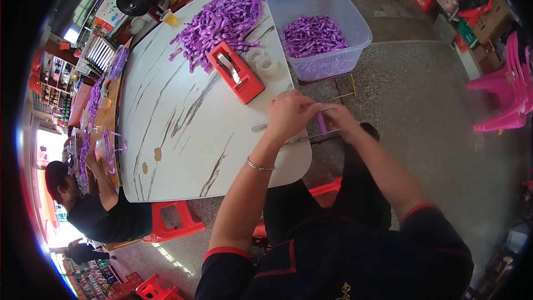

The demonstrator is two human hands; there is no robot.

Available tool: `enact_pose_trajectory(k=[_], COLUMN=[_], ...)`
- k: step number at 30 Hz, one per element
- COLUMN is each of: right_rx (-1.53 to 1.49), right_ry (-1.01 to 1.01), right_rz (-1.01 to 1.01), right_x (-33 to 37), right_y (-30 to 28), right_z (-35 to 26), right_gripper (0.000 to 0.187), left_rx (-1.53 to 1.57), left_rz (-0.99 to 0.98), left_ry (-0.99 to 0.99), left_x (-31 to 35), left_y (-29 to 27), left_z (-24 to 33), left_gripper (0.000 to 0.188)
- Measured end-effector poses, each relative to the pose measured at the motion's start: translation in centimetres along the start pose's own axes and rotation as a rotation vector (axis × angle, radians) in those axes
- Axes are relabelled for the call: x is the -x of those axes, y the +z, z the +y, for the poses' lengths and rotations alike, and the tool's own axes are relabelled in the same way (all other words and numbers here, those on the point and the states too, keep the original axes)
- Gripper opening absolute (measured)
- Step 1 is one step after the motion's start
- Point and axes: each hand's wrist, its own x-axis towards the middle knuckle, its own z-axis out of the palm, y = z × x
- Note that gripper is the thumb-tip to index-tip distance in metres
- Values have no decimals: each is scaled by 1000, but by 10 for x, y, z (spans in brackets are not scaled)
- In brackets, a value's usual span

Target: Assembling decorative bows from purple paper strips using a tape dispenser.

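Note:
Beyond the table's near right corner, a short strip of purple ribbon (321,124) stretches between two thin metal rods. One rod (259,128) shows its end over the tabletop, left of my wrist. My left hand (290,112) reaches over the rods with its fingertips pinched at the ribbon's upper end. Close by on the right, my right hand (340,119) is curled at the rods' far ends, and its fingers hide what they grip. A red tape dispenser (236,72) lies on the table ahead, beside some rolls of clear tape (267,66).
A heap of purple ribbon pieces (222,25) covers the far part of the marble-patterned table (183,133). More pieces fill a clear plastic bin (327,66) at its right. A person (105,205) works with purple ribbon at the left. Pink stools (508,89) stand far right.

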Motion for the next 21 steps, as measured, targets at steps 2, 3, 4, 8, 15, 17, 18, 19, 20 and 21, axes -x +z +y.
enact_pose_trajectory(k=[2, 3, 4, 8, 15, 17, 18, 19, 20, 21], right_rx=[-47, -98, -95, -269, -272, -213, -160, -158, -157, -158], right_ry=[-67, -131, -132, -123, -80, -51, -17, -19, 4, 25], right_rz=[19, 30, 24, 168, 226, 178, 131, 126, 119, 118], right_x=[22, 32, 43, 67, 76, 75, 75, 76, 76, 76], right_y=[3, 4, 14, 34, 37, 32, 31, 32, 33, 32], right_z=[33, 45, 43, 28, 7, 6, 6, 6, 6, 5], right_gripper=[21, 19, 19, 10, 9, 10, 10, 10, 12, 14], left_rx=[-13, -31, -33, -68, -19, -31, -46, -47, -78, -108], left_rz=[-24, -47, -41, -103, -202, -192, -188, -183, -126, -72], left_ry=[-12, -30, -33, -59, -180, -167, -156, -159, -96, -27], left_x=[-2, -3, -3, -4, -6, -6, -5, -1, 3, 4], left_y=[0, -2, -3, -2, -4, -4, -4, -4, -5, -6], left_z=[3, 6, 5, 6, 7, 8, 7, 5, 4, 7], left_gripper=[19, 19, 19, 20, 19, 19, 19, 19, 20, 21])
